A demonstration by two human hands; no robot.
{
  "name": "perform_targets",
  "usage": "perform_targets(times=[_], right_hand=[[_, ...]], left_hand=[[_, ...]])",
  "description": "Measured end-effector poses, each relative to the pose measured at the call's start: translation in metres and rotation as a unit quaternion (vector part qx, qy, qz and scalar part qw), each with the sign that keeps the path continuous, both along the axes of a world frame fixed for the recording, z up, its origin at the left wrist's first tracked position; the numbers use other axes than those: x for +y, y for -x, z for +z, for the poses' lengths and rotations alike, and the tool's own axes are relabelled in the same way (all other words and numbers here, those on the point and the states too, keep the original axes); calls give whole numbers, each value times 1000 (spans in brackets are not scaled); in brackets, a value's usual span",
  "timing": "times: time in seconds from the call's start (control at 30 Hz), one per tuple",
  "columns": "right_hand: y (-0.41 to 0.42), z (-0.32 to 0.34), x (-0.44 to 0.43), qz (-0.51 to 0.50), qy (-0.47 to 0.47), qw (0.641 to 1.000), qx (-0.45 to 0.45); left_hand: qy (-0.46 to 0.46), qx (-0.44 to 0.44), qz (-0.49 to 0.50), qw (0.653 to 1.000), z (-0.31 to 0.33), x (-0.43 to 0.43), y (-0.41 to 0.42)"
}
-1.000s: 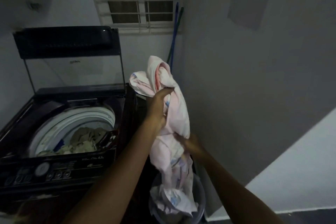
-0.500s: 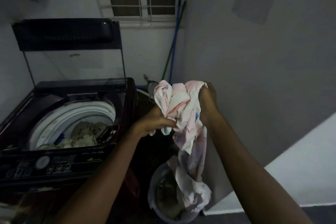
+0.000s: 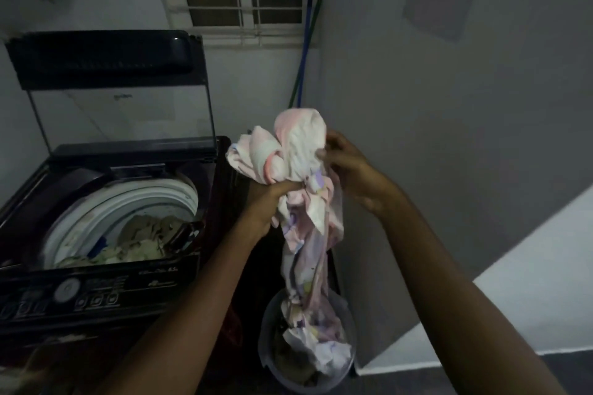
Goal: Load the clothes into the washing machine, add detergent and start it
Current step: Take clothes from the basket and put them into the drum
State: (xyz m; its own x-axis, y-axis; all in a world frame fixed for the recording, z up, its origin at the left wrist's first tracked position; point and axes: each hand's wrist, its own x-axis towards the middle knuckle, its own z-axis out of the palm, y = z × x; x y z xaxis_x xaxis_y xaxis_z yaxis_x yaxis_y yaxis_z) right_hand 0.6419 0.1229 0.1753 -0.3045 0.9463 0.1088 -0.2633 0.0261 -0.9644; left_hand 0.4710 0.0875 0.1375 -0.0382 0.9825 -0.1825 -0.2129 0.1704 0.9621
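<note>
Pink sheet (image 3: pixel 298 154) (tail trailing into bucket (image 3: pixel 269 361)) is gripped by left hand (image 3: pixel 268 202) and right hand (image 3: pixel 349 167).

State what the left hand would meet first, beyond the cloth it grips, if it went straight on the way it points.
The left hand points up and rightward into the bunched cloth, so it would probably meet the right hand gripping the same bundle first. Depth is unclear.

No legible text, only blurred pale lettering on the washing machine (image 3: pixel 157 279)
</note>
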Motion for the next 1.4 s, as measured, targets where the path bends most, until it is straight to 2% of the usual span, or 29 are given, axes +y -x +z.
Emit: perform_targets(times=[0.07,0.17,0.23,0.27,0.37,0.43,0.53,0.63,0.73,0.83,0.93,1.1,1.23,1.4], right_hand=[[-21,-33,-2,64,-18,991,-112],[-16,-92,-19,115,10,961,-252],[5,-135,-34,78,21,946,-313],[16,-149,-39,40,32,948,-315],[24,-161,-40,-98,116,955,-256],[11,-145,-41,-130,144,949,-247],[-17,-107,-31,-205,113,954,-186],[-18,-55,-16,-253,62,954,-148],[3,-16,-10,-268,55,959,-69],[25,4,-13,-214,93,972,-23],[26,7,-14,-78,137,986,56],[20,-1,-7,-9,164,985,59],[19,4,-6,52,162,982,77],[24,7,-10,162,138,973,92]], left_hand=[[-18,-30,-16,999,12,4,2],[-42,-103,-40,993,27,10,-1],[-60,-157,-58,984,32,10,-7],[-60,-173,-62,981,33,11,-10],[-29,-157,1,987,29,14,2],[-28,-121,47,991,20,18,21],[-2,21,123,992,2,17,44],[45,132,100,985,-20,9,44],[14,132,33,991,-34,8,29],[-20,137,18,990,-31,8,15],[-31,141,12,989,-27,8,15],[-48,145,-61,986,-26,-6,19],[-4,53,-16,998,-29,-9,15],[-46,-84,51,994,-30,5,8]])
